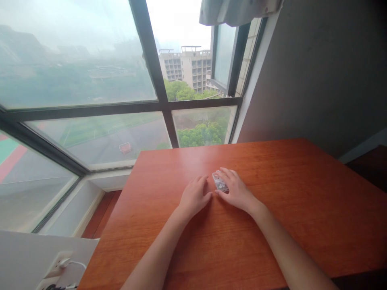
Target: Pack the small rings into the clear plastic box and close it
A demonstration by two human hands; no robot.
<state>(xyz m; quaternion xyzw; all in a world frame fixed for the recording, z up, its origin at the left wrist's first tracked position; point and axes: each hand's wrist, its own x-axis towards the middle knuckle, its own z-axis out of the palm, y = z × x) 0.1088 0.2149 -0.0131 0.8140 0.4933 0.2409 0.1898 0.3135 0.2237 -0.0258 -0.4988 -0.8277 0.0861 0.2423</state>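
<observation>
A small clear plastic case with small greyish items inside rests on the brown wooden table; I cannot make out what the items are. My right hand grips it from the right, fingers over its far edge and thumb at its near edge, hiding part of it. Just left of the case, my left hand is on the tabletop with its fingers curved and thumb apart. Nothing is in that hand, and a narrow gap separates it from the case.
The wooden table stretches around both hands. Beyond it stand large framed windows, one pane swung outward at the upper right. A dark grey wall rises on the right. At lower left, a white plug sits in a wall socket.
</observation>
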